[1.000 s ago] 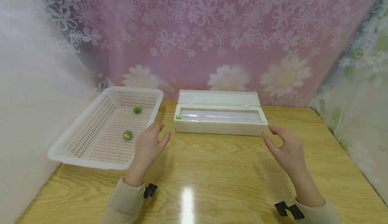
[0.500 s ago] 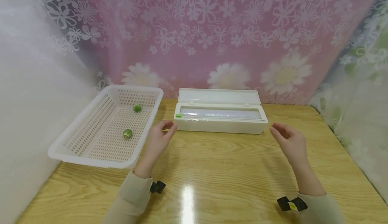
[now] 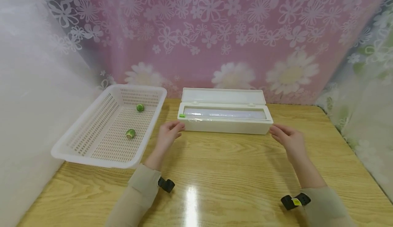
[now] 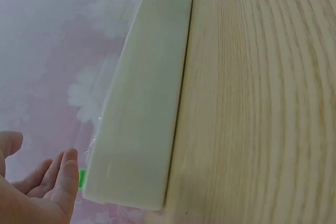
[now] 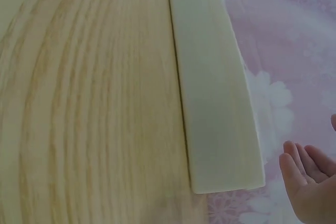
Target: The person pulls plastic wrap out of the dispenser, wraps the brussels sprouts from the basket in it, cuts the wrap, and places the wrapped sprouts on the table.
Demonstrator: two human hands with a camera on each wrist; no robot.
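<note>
A white cling film dispenser (image 3: 227, 127) stands at the back of the table, its lid (image 3: 224, 96) raised. Inside lies a roll of cling film (image 3: 225, 113), and a green slide cutter (image 3: 182, 115) sits at the left end of the front edge. My left hand (image 3: 167, 135) is at the dispenser's left front corner, fingertips overlapping it in the head view. At the opposite end, my right hand (image 3: 291, 141) has its fingertips right by the corner. Both wrist views show extended fingers (image 4: 65, 182) with the thumb apart, just beside the box, and nothing held.
To the left is a white plastic basket (image 3: 92, 162) holding two Brussels sprouts, one farther back (image 3: 140, 108) and one nearer (image 3: 130, 133). A pink flowered cloth (image 3: 196, 49) hangs close behind the wooden table (image 3: 227, 172).
My left hand has moved right and forward from beside the basket to the dispenser's left end. The right hand has shifted slightly at the other end. Dispenser and basket stay put.
</note>
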